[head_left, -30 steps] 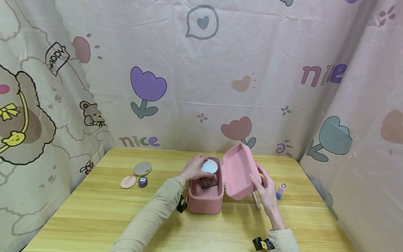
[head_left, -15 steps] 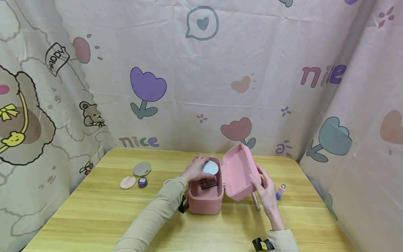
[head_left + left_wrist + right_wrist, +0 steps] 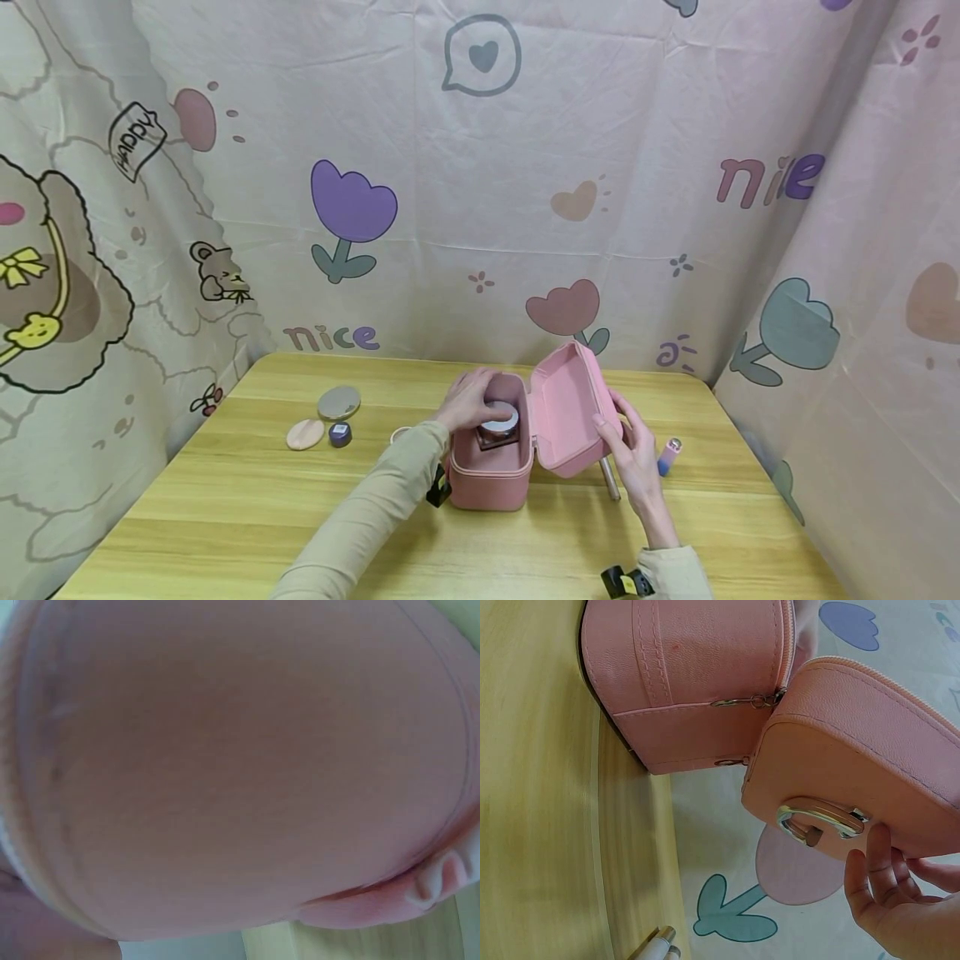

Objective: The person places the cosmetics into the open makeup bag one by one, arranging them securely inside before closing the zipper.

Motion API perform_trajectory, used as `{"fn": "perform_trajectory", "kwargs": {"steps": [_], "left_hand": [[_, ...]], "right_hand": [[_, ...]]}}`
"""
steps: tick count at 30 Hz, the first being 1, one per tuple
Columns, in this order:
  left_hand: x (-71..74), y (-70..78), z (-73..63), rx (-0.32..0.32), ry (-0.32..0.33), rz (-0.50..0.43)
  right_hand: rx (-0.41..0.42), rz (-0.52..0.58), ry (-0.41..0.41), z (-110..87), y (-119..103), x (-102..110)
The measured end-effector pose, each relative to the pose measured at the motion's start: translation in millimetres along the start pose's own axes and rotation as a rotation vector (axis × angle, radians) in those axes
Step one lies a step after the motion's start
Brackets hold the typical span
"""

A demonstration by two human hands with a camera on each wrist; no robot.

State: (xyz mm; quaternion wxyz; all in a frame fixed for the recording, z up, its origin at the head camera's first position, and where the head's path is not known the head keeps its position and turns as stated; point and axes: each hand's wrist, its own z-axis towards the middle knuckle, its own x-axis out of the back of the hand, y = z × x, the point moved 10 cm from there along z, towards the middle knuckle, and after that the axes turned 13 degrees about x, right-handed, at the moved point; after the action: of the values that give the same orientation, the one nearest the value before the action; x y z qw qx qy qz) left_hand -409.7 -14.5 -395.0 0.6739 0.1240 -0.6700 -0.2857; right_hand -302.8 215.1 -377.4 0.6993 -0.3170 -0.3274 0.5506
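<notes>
A pink makeup case (image 3: 489, 490) stands on the table with its lid (image 3: 570, 408) swung out to the right. My left hand (image 3: 467, 402) reaches inside and holds a round cosmetic container (image 3: 499, 422), pale on top and shiny at the side, thumb over its near edge. Under the container lies a brown eyeshadow palette (image 3: 507, 443), mostly covered. With thumb and fingers, my right hand (image 3: 636, 446) grips the lid's outer edge; in the right wrist view the fingers lie near the lid's handle (image 3: 821, 817). The case's pink wall (image 3: 240, 765) fills the left wrist view.
Left of the case lie a powder puff (image 3: 305, 434), a round silver disc (image 3: 339, 402) and a small purple jar (image 3: 340, 434). My left sleeve partly hides a pale-rimmed item (image 3: 401, 432). On the right are a slim tube (image 3: 611, 480) and a pink-and-blue tube (image 3: 670, 456).
The round container has gone lower in the case and turned from facing me to lying flatter over the palette. My right hand and the lid have stayed in place.
</notes>
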Motion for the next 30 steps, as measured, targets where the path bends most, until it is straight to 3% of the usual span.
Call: {"fn": "perform_trajectory", "kwargs": {"steps": [11,14,25,30], "left_hand": [[7.1,-3.6,-3.1,-0.008,0.023,-0.069],[10.5,-6.9,-3.8,-0.018,0.055,-0.099],[34.2,-35.8,-5.2,-0.052,0.182,-0.364],[50.6,-53.9,-10.6,-0.03,0.236,-0.415]], "right_hand": [[-0.003,-0.005,-0.006,0.5,-0.3,0.0],[-0.008,-0.001,-0.012,0.1,0.1,-0.3],[-0.012,0.0,-0.006,-0.4,0.2,0.1],[-0.012,0.002,0.0,-0.3,1.1,0.6]]}}
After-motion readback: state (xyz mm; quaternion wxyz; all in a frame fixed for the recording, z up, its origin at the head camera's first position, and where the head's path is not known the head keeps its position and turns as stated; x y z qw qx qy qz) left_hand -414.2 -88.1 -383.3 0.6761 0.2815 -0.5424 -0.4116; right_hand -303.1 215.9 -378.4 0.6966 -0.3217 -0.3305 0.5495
